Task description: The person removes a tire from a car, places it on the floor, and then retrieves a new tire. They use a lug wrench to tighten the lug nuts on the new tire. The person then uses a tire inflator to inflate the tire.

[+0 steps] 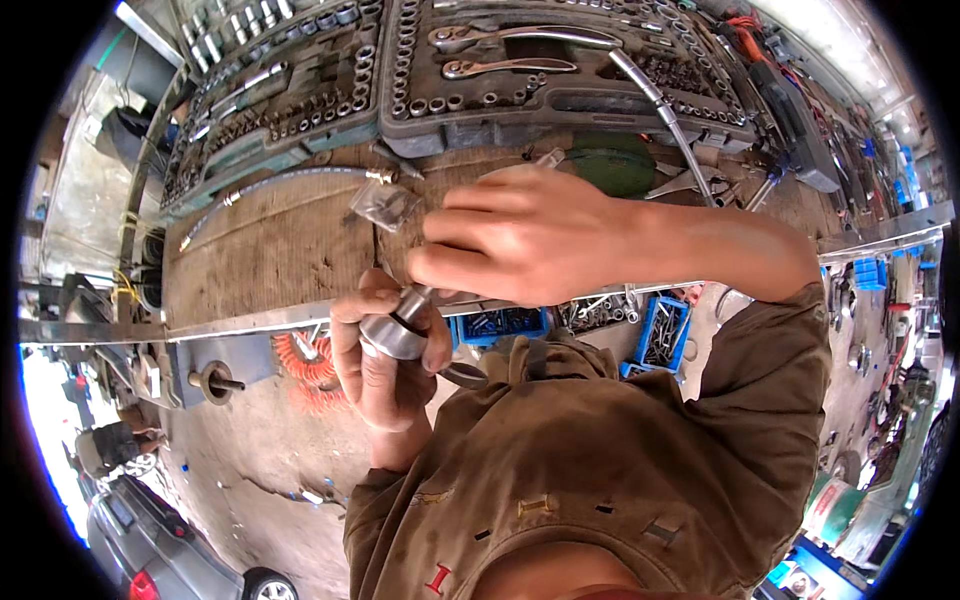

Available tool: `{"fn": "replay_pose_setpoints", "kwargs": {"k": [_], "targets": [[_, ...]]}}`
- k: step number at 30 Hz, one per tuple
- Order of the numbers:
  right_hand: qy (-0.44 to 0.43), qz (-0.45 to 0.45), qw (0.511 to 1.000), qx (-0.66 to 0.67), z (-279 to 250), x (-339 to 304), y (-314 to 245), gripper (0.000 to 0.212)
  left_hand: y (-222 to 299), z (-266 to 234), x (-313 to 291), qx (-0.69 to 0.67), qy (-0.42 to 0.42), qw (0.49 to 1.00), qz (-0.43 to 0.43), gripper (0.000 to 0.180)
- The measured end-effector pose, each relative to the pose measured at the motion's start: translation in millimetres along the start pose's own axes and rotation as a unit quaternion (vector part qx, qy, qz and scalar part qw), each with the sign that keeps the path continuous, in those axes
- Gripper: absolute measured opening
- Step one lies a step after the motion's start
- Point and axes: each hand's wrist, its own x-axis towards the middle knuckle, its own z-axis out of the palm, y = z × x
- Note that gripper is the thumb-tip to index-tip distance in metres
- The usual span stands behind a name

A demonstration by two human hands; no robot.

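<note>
My left hand (pixel 378 370) is closed around a shiny round metal part (pixel 396 337), stepped like a cylinder with a dark gap around it. It holds the part just off the front edge of the wooden workbench (pixel 270 250). My right hand (pixel 520 235) reaches across from the right, its fingers bent down to the part's upper end. Whatever those fingertips pinch is hidden behind the hand. Close under the left hand, a greyish metal ring (pixel 464 376) shows against my brown jacket. A small clear plastic bag (pixel 386 207) lies on the bench beyond both hands.
Open socket sets (pixel 460 125) with ratchets line the back of the bench. A thin hose (pixel 290 172) with metal ends curves across the left. Pliers (pixel 690 182) and a green cloth-like item (pixel 612 165) lie right. Blue bins (pixel 660 335) of tools sit below; a grey car (pixel 160 545) stands lower left.
</note>
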Motion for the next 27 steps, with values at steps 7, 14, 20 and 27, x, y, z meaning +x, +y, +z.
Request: {"fn": "replay_pose_setpoints", "kwargs": {"k": [7, 14, 20, 27], "targets": [[-0.023, 0.013, 0.993, -0.116, -80.5, -43.7, -7.6, 0.019, -6.9, 42.3, 10.5, -0.016, -0.130, 0.988, -0.085, 0.038], [0.090, -0.047, 0.970, -0.220, -124.4, -72.3, 20.5, 0.026, -18.3, 94.4, 43.8, 0.018, -0.240, 0.971, -0.001, 0.035], [0.125, -0.101, 0.957, -0.242, -143.8, -78.8, 41.7, 0.035, -29.5, 127.7, 54.3, 0.051, -0.222, 0.971, 0.072, 0.036], [0.175, -0.161, 0.947, -0.217, -147.4, -59.7, 56.8, 0.040, -31.3, 141.2, 49.2, 0.079, -0.160, 0.972, 0.154, 0.034]]}}
